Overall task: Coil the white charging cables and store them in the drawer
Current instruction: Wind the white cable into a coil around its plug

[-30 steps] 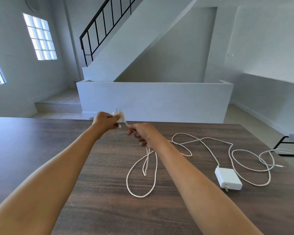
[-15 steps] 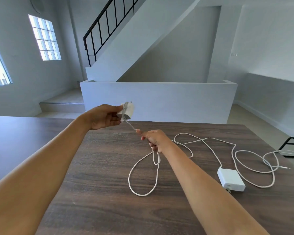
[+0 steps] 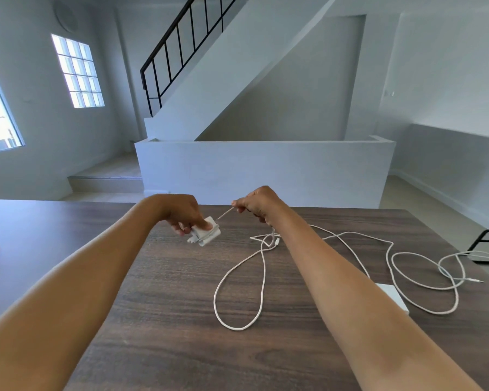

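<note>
Your left hand [image 3: 181,214] holds a small white charger plug [image 3: 205,235] with curled fingers, thumb pressed on its top face, and some turns of white cable [image 3: 239,280] already lie around the block. Your right hand [image 3: 259,204], just to the right of the left one and a little higher, pinches the same cable between thumb and fingers; a short straight piece runs tight from this pinch down to the plug. Below your right wrist the rest of the cable hangs and lies on the wooden table [image 3: 167,320] in one long loose loop, toward you.

I judge you are in the middle of the first coil: wrapping cable around the plug. The next move asks you to carry the right hand around the block again, keeping light tension, and to let the loose loop feed through without catching.

Further right of your right arm, the second charger [image 3: 391,294], a flat white power brick partly hidden by the forearm, waits with its own cable [image 3: 424,280] spread in loops, not yet coiled. No drawer is in view.

No brand, label or writing can be read on anything here.
</note>
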The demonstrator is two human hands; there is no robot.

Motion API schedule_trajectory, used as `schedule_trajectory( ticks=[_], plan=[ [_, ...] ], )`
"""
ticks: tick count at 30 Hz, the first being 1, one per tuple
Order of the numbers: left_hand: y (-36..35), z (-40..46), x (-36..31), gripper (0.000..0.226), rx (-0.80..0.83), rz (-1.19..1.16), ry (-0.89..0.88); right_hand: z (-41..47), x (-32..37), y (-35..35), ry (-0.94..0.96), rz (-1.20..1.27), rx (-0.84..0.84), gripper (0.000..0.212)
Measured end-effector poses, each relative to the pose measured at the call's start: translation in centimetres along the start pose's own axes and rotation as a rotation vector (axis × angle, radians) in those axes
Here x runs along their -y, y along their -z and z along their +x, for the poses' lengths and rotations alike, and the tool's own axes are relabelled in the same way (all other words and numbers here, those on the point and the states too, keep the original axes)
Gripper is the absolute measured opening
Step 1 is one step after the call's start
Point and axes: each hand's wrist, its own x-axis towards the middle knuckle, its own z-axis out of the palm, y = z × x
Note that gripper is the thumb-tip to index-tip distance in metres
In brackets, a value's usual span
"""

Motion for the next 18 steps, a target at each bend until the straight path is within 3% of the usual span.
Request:
schedule_trajectory(
  ticks=[5, 10, 13, 15, 18],
  plan=[
    [-1.2, 1.5, 1.6, 0.046, -0.408, 0.048, -0.106, -0.2, 0.0, -1.1, -0.083, 0.059, -0.042, 0.028],
    [-2.1, 2.5, 1.3, 0.047, -0.694, 0.007, -0.046, -1.0, -0.4, -3.3, -0.111, 0.293, 0.076, 0.028],
    [-2.0, 2.8, 0.3, 0.044, -0.756, -0.376, -0.009, -1.7, -0.6, -4.4, -0.132, 0.395, 0.206, 0.025],
    [-1.4, 2.5, -0.2, 0.034, -0.696, -0.750, 0.009, -2.1, -1.2, -4.6, -0.145, 0.414, 0.270, 0.024],
    [-0.8, 1.8, -0.5, 0.025, -0.568, -1.021, -0.036, -2.3, -2.0, -4.5, -0.141, 0.383, 0.324, 0.029]
  ],
)
